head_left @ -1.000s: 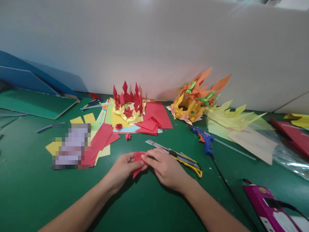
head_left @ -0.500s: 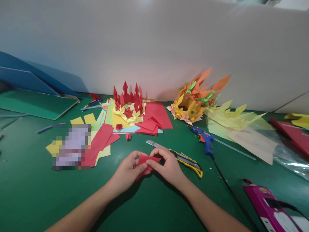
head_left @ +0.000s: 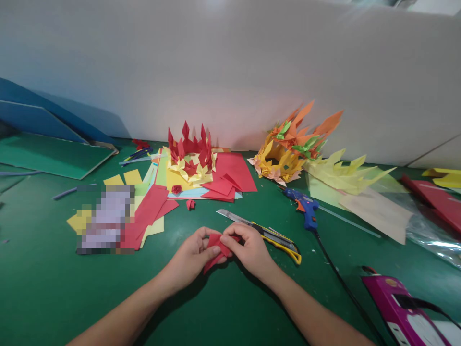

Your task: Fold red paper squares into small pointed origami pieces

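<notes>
Both my hands meet over the green table and pinch a small folded piece of red paper (head_left: 215, 250). My left hand (head_left: 190, 257) grips it from the left with thumb and fingers closed. My right hand (head_left: 250, 250) pinches its top right corner, fingers curled. The paper is lifted slightly off the table, one pointed end hanging down to the left. A yellow utility knife (head_left: 266, 233) with its blade out lies just behind my right hand.
A red and yellow paper crown (head_left: 189, 156) sits on loose red and yellow sheets (head_left: 151, 211) at the back centre. An orange paper crown (head_left: 288, 149), pale yellow spiked paper (head_left: 342, 175), a blue glue gun (head_left: 306, 209) with its cord and a pink box (head_left: 399, 307) lie right.
My hands lifted the red paper off the table and drew closer together. The right fingers have folded the paper's right tip inward, so it looks more compact now.
</notes>
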Demonstrator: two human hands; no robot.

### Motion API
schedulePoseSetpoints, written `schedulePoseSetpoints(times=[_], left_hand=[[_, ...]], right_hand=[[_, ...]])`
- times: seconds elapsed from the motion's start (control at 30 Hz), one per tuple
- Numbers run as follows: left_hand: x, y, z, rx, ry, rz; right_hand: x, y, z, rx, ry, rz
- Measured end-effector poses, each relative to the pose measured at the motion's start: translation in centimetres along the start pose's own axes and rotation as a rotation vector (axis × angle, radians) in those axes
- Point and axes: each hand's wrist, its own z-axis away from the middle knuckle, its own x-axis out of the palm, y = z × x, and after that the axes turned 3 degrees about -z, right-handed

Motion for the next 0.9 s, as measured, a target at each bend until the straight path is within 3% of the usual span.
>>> schedulePoseSetpoints(times=[0.3, 0.53, 0.9], left_hand=[[0.06, -0.03, 0.07, 0.02, -0.015, 0.019], [0.09, -0.05, 0.05, -0.021, 0.042, -0.026], [-0.3, -0.42, -0.15, -0.054, 0.078, 0.082]], right_hand=[[0.14, 0.24, 0.05, -0.087, 0.028, 0.092], [0.21, 0.58, 0.0, -0.143, 0.05, 0.194], [-0.08, 0.49, -0.06, -0.086, 0.002, 0.166]])
